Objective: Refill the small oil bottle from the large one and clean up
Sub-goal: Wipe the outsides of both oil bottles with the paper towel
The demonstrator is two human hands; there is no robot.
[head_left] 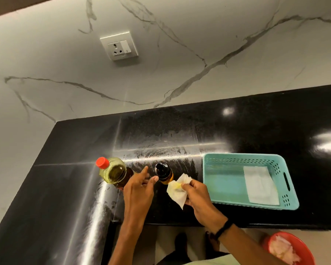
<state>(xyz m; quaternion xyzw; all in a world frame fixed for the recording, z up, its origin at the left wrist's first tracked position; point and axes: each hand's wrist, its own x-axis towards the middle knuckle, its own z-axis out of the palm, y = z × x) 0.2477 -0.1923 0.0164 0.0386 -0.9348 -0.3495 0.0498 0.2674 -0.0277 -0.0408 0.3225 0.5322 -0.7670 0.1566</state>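
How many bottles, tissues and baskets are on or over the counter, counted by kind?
Bottles: 2, the large oil bottle and the small oil bottle.
Tissues: 2, the stained tissue pinched by the right hand and the folded tissue lying in the teal basket.
Baskets: 1, the teal basket.
Total: 5.

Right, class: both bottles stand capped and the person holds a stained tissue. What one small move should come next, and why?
Probably wipe the side of the small bottle with the tissue. The right hand pinches the tissue, stained yellow, right beside that bottle. The open left hand hovers on the bottle's other side with fingers pointing towards it, seemingly placed to steady it.
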